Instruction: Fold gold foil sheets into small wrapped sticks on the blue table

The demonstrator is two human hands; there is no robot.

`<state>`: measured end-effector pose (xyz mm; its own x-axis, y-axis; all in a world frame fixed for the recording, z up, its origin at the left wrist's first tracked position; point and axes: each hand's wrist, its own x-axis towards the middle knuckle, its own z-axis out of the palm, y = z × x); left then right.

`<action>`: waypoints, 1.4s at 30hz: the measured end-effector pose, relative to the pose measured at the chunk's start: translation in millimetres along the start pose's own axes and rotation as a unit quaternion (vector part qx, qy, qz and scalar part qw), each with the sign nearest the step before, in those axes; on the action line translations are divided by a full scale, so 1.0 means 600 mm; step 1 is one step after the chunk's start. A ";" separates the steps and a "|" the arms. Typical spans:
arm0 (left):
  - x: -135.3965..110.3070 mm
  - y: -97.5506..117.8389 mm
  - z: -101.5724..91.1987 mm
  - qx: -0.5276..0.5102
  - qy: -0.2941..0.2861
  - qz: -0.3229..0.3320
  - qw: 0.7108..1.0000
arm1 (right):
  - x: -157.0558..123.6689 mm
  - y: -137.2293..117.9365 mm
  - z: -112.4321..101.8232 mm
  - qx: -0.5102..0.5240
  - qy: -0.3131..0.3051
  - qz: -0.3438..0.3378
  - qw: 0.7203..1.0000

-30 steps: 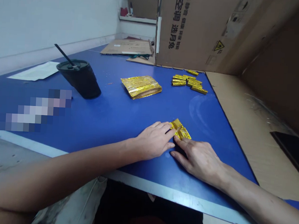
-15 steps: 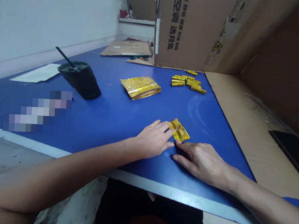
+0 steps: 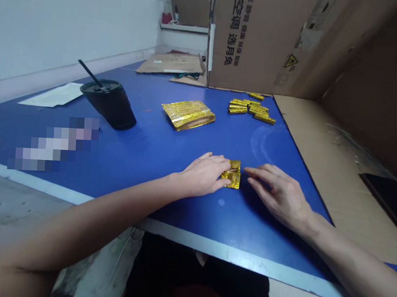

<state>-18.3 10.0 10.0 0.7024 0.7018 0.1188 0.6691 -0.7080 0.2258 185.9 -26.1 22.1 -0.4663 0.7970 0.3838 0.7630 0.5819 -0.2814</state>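
Observation:
A small folded piece of gold foil paper (image 3: pixel 235 180) lies flat on the blue table near its front edge. My left hand (image 3: pixel 206 175) rests over its left part, with the thumb at the near side and the fingers at the far side, holding it against the tabletop; part of the foil is hidden under them. Just right of the foil, my right hand (image 3: pixel 279 188) hovers with thumb and fingers slightly apart and nothing between them. Beyond the hands sits a flat stack of gold foil sheets (image 3: pixel 188 114). Several narrow folded gold foil strips (image 3: pixel 254 108) are piled farther right.
A black cup with a straw (image 3: pixel 109 104) stands at left, beside a white sheet (image 3: pixel 53 95). A blurred-out patch (image 3: pixel 54 145) covers something nearer. Flat cardboard (image 3: pixel 169 63) lies at the back. A large cardboard box (image 3: pixel 257 41) walls off the back right.
The foil piece has turned so its edges run straighter to me, and shifted slightly left. My right hand has come off it, moving right and up. My left hand stays on it.

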 end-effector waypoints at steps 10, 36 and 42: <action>0.008 -0.027 -0.018 -0.096 -0.052 0.082 0.991 | 0.008 0.024 0.016 -0.015 -0.020 -0.093 0.995; -0.005 -0.016 -0.006 -0.048 -0.020 0.036 0.998 | 0.014 0.000 0.017 -0.008 -0.166 -0.086 0.982; -0.020 -0.012 0.003 0.083 0.041 0.121 0.988 | 0.018 -0.010 0.012 -0.076 -0.148 -0.066 0.984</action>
<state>-31.3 6.7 5.2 0.8294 0.5092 0.2300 0.5191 -0.8545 0.0198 173.2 -19.9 21.8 -0.6578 0.7419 0.1296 0.7352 0.6699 -0.1037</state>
